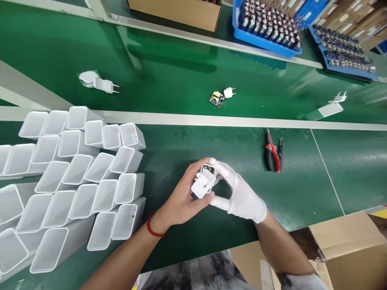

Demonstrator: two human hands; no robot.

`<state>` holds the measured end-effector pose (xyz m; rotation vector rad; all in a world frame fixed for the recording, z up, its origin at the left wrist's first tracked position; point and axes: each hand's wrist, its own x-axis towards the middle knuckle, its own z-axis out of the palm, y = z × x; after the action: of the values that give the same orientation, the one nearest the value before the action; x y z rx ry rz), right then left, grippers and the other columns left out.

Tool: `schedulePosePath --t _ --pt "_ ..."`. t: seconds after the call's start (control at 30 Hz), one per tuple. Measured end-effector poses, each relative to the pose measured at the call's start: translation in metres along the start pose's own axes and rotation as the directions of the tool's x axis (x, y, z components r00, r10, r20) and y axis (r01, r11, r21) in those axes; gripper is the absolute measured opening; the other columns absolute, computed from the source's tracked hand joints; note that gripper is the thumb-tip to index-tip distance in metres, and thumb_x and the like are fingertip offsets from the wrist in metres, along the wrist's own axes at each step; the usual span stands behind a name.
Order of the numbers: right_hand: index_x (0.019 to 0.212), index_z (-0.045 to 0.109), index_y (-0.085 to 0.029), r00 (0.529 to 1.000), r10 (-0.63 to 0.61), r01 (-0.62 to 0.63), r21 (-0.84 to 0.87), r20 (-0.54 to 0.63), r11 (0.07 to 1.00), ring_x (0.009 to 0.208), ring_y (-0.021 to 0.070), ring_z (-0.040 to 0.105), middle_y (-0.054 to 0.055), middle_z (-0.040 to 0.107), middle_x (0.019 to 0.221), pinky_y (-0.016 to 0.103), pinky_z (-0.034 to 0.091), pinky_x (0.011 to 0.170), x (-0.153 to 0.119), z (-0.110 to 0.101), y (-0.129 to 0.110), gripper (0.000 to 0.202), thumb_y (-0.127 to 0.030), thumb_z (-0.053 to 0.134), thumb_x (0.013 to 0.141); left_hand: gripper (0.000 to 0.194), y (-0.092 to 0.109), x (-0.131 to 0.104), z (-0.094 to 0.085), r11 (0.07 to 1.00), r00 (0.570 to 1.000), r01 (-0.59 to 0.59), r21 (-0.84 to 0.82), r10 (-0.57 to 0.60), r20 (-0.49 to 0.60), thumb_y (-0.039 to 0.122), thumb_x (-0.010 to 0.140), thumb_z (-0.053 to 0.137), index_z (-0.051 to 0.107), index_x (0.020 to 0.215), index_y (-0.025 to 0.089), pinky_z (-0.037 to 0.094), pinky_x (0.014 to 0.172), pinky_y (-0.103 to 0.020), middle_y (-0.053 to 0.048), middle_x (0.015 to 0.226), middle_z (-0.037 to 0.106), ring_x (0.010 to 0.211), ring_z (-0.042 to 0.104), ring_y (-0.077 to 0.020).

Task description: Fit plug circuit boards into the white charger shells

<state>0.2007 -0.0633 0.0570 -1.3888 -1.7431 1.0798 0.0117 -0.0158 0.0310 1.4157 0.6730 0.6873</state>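
Over the green bench, a white charger housing (211,170) is held upright between both hands, with its upper end uncovered and some parts showing inside. A white plug piece (200,186) with metal pins sits against it on the near side. My left hand (180,201), bare with a red cord at the wrist, is closed around these parts with thumb and fingers. My right hand (240,195) wears a white glove, its fingers touching the housing from the right and its thumb close to the left thumb. Whether the plug piece and the housing are joined cannot be made out.
Rows of open white plastic cases (74,169) fill the left of the bench. Red-and-black pliers (272,151) and tweezers (281,153) lie to the right. Behind, a small circuit board (216,98) lies beside a plug; a blue tray (266,38) stands above. Cardboard boxes (347,245) are near right.
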Motion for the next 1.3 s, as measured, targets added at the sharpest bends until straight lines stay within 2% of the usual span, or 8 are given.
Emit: schedulePosePath --t 0.13,0.23,0.33,0.57,0.7,0.87,1.0,1.3 --pt "0.149 0.032 -0.023 0.998 -0.03 0.027 0.055 0.051 0.998 0.096 0.0191 0.06 0.013 0.051 0.134 0.036 0.056 0.08 0.003 -0.001 -0.001 0.072 -0.034 0.066 0.087 0.071 -0.002 0.0 -0.001 0.996 0.998 -0.038 0.078 0.034 0.057 0.022 0.087 0.063 0.028 0.148 0.03 0.044 0.108 -0.05 -0.012 0.145 0.042 0.131 0.046 -0.0298" --pt "0.142 0.043 -0.024 0.994 0.001 0.003 0.04 -0.105 0.999 0.095 0.0195 0.062 0.012 0.054 0.129 0.036 0.057 0.081 0.006 0.003 0.002 0.063 -0.04 0.067 0.087 0.075 -0.002 0.001 0.0 0.983 0.991 -0.088 0.162 0.07 0.111 0.022 0.088 0.062 0.022 0.151 0.032 0.039 0.112 -0.049 -0.012 0.15 0.034 0.14 0.034 -0.0292" --pt "0.138 0.048 -0.023 0.985 0.0 0.005 0.03 -0.171 1.0 0.116 0.0266 0.059 0.014 0.052 0.134 0.043 0.052 0.097 0.009 0.009 0.004 0.063 -0.052 0.066 0.085 0.078 -0.001 -0.001 0.001 0.97 0.983 -0.125 0.207 0.092 0.159 0.024 0.089 0.062 0.018 0.153 0.033 0.039 0.113 -0.047 -0.013 0.154 0.025 0.145 0.025 -0.0296" --pt "0.14 0.049 -0.021 0.984 0.172 -0.143 0.356 -0.05 0.923 0.126 0.0301 0.056 0.014 0.063 0.127 0.042 0.053 0.098 0.009 0.019 -0.001 0.076 -0.066 0.063 0.081 0.06 -0.001 -0.006 -0.002 0.99 0.985 -0.116 0.082 0.104 0.136 0.025 0.094 0.055 0.032 0.149 0.037 0.043 0.111 -0.046 -0.011 0.152 0.029 0.143 0.032 -0.0288" --pt "0.136 0.055 -0.024 0.969 0.213 -0.13 0.47 -0.128 0.873 0.119 0.0294 0.061 0.011 0.065 0.128 0.044 0.052 0.099 0.006 0.018 -0.001 0.071 -0.059 0.073 0.077 0.07 0.0 -0.005 -0.001 0.989 0.984 -0.143 0.019 0.14 0.112 0.025 0.092 0.059 0.026 0.152 0.036 0.042 0.112 -0.047 -0.011 0.156 0.03 0.142 0.035 -0.0303" --pt "0.133 0.058 -0.025 0.961 0.222 -0.145 0.388 -0.163 0.91 0.124 0.0299 0.057 0.01 0.06 0.134 0.045 0.047 0.105 0.005 0.014 0.002 0.07 -0.057 0.076 0.073 0.068 0.003 -0.004 0.002 0.996 0.995 -0.046 -0.079 0.053 0.087 0.022 0.088 0.065 0.035 0.149 0.034 0.048 0.108 -0.041 -0.01 0.153 0.037 0.136 0.046 -0.0284" --pt "0.131 0.06 -0.024 0.967 0.183 -0.126 0.284 -0.18 0.95 0.108 0.0278 0.063 0.01 0.064 0.12 0.043 0.052 0.095 0.004 0.015 0.005 0.071 -0.063 0.073 0.073 0.06 0.005 -0.004 0.004 0.98 0.994 -0.013 -0.201 0.034 0.1 0.019 0.088 0.065 0.046 0.142 0.036 0.053 0.103 -0.037 -0.008 0.145 0.048 0.124 0.058 -0.0238" --pt "0.124 0.062 -0.024 0.964 0.128 -0.067 0.25 -0.233 0.966 0.08 0.0215 0.061 0.005 0.06 0.093 0.038 0.055 0.075 -0.002 0.023 0.01 0.067 -0.066 0.071 0.073 0.064 0.002 -0.009 0.008 0.992 0.994 -0.081 -0.091 0.087 0.064 0.011 0.083 0.063 0.048 0.142 0.029 0.058 0.095 -0.035 -0.01 0.142 0.053 0.118 0.062 -0.0256"
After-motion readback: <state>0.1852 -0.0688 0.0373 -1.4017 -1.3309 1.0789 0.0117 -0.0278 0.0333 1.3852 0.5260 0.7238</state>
